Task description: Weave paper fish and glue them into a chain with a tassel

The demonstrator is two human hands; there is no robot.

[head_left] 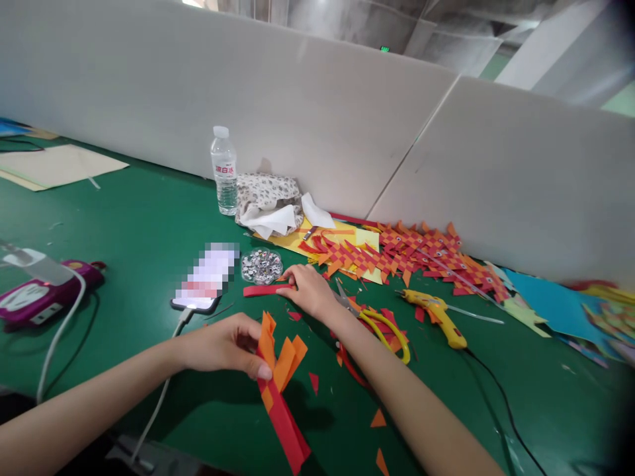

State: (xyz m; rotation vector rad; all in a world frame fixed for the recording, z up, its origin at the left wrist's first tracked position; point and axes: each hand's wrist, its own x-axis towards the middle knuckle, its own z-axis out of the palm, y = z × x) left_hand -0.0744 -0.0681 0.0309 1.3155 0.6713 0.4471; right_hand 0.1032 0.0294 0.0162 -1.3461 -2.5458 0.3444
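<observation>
Between thumb and fingers, my left hand (233,345) grips a partly woven piece of orange and red paper strips (284,423). Its orange ends stick up and the red ones hang down to the right. Farther forward, my right hand (310,289) is closed on the right end of a folded red paper strip (262,290), low over the table. Scissors (381,330) with yellow handles lie beside my right forearm, which partly covers the scraps around them. A round clear dish of small googly eyes (261,266) sits just beyond the red strip.
Left stand a lit phone (207,277) on a cable and a purple power strip (49,294). A water bottle (225,173) and tissue pack (270,198) are near the partition (317,112). Finished woven paper fish (421,251) and a yellow glue gun (436,317) lie right.
</observation>
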